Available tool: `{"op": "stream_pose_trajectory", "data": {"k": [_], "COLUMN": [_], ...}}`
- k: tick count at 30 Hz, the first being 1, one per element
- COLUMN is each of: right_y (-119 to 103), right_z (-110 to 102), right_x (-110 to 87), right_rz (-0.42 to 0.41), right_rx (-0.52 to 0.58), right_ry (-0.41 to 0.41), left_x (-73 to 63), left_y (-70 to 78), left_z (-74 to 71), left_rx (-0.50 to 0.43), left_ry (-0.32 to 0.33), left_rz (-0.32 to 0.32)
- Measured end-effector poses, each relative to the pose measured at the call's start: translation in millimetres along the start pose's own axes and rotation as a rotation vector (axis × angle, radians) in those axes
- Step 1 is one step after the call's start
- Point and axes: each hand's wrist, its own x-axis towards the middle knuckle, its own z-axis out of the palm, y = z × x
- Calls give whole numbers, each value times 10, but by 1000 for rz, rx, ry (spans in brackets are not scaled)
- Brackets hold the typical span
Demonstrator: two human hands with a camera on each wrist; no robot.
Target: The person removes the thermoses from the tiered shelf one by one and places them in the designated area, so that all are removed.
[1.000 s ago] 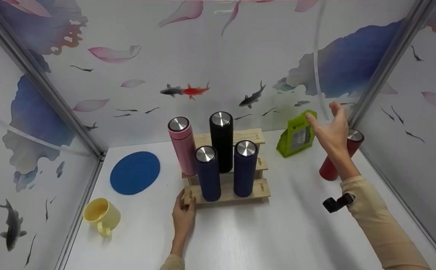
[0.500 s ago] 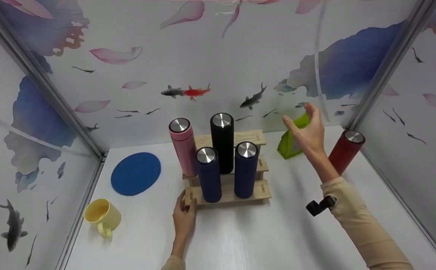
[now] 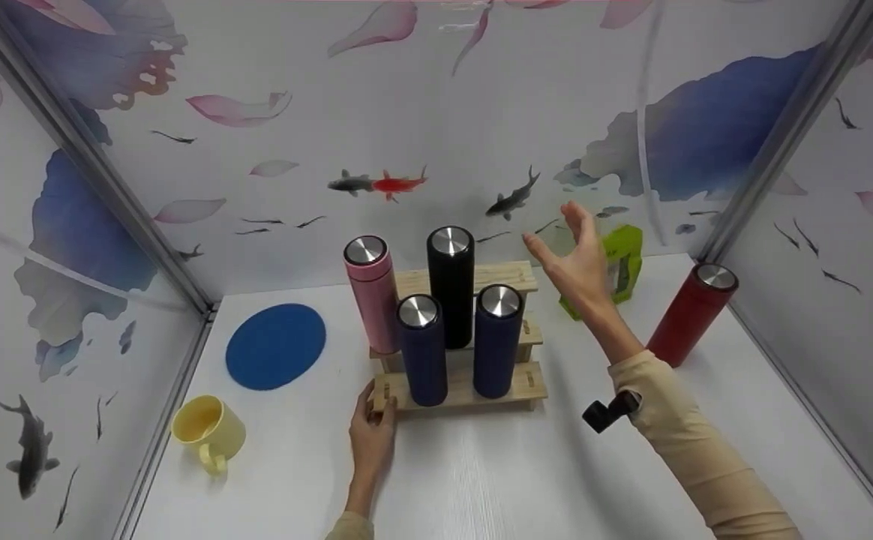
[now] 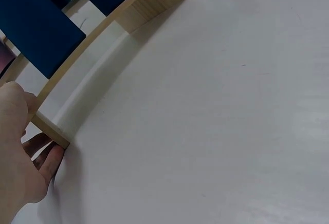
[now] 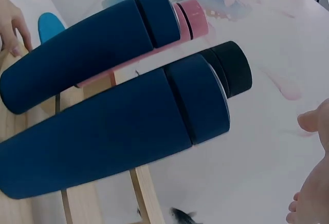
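Observation:
My left hand [image 3: 371,444] grips the front left corner of a stepped wooden rack [image 3: 460,379]; in the left wrist view its fingers [image 4: 51,161] curl round the end leg. On the rack's front step stand two navy thermos bottles, the left one [image 3: 423,364] and the right one [image 3: 498,352]. Behind them are a pink thermos [image 3: 374,304] and a black thermos [image 3: 451,289]. To the right of the rack my right hand [image 3: 583,264] hovers in the air, thumb and fingers spread, holding nothing. It overlaps a green pouch [image 3: 626,262] in the head view.
A red thermos [image 3: 691,315] stands at the right of the white table [image 3: 451,480]. On the left lie a blue round mat [image 3: 275,346] and a yellow mug [image 3: 210,429]. Printed panels [image 3: 376,112] with metal posts enclose the back and sides.
My right hand has moved left, away from the red thermos and past the green pouch towards the rack. My left hand keeps its hold on the rack's corner.

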Motion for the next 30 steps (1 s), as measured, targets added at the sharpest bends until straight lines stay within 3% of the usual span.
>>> {"op": "stream_pose_trajectory", "data": {"k": [11, 23, 30], "right_y": [-260, -368, -379], "right_z": [371, 619, 743], "right_x": [-7, -37, -38], "right_rz": [-63, -39, -24], "right_rx": [50, 4, -15], "right_ry": [-76, -195, -282], "left_x": [-9, -1, 0], "left_y": [13, -17, -30], "left_z": [-15, -15, -9], "left_rx": [-13, -16, -13], "left_ry": [-1, -6, 3], "left_rz": [-11, 31, 24]}}
